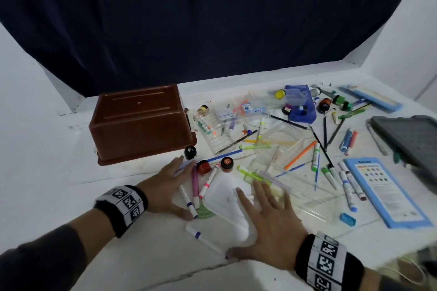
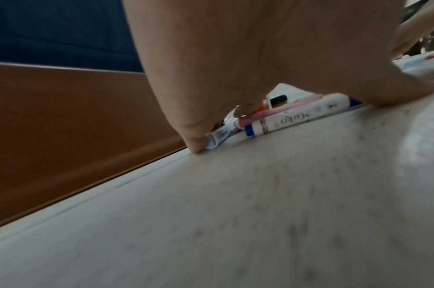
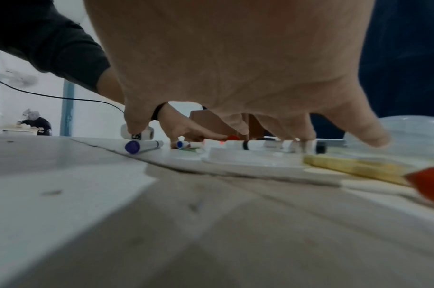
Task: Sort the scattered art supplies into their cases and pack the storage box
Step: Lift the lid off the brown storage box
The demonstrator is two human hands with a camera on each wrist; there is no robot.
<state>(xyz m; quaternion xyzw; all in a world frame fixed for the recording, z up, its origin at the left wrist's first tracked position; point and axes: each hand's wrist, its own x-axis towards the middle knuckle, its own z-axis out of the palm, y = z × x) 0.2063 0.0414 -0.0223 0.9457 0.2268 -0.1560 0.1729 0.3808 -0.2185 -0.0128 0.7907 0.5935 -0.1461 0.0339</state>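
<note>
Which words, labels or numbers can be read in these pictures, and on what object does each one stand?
"Marker": on the white marker with a blue band under the left hand.
Blue sheet: printed text too small to read.
Small packets beside the brown box: labels blurred.
Wristbands: square code patterns, no words.

A reddish-brown storage box (image 1: 142,123) sits on the white surface (image 1: 59,172) before a dark navy curtain (image 1: 212,19). Both wristbands (image 1: 123,205) are black with black-and-white square codes. The far pouch (image 1: 301,106) is blue, one pencil (image 1: 300,155) orange.
</note>
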